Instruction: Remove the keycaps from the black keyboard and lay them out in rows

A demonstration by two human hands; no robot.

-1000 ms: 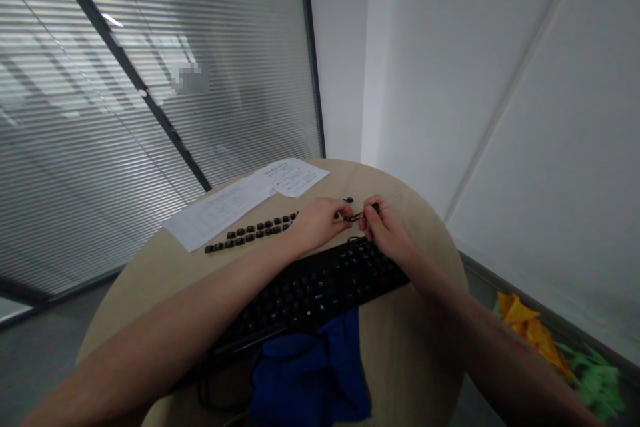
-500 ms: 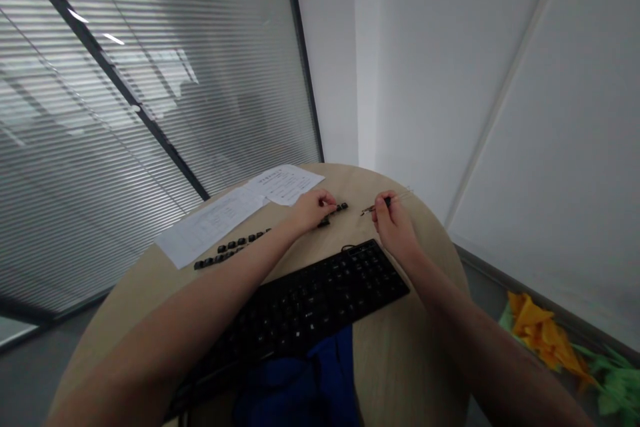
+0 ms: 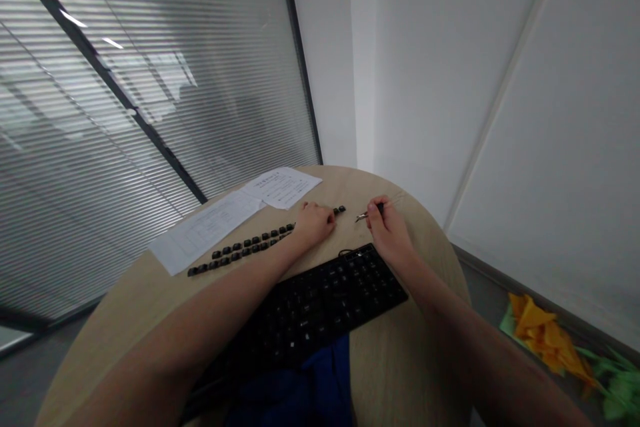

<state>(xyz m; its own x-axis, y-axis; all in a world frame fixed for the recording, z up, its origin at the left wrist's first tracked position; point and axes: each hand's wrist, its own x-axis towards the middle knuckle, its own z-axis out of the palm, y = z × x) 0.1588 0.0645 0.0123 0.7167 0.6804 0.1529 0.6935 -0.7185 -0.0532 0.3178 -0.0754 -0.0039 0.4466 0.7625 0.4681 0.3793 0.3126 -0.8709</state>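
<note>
My left hand rests over two rows of loose black keycaps, its fingers curled down at their right part. Whatever its fingertips grip is hidden. The upper row of keycaps and the lower row of keycaps run to the lower left, and an end keycap shows just right of the hand. My right hand is closed round a small keycap puller with a dark handle; metal prongs point left and thin wires stick out behind. Below both hands lies a black keyboard, partly covered by my left forearm.
Printed sheets of paper lie at the table's far left. Under the keyboard's near side is blue cloth. The round wooden table stands near a white wall and a glass partition with blinds. Orange cloth lies on the floor at right.
My left hand has shifted slightly left and down, its pinch at the row's right end turned into fingers curled downward. More keycaps show. My right hand and puller have moved slightly left.
</note>
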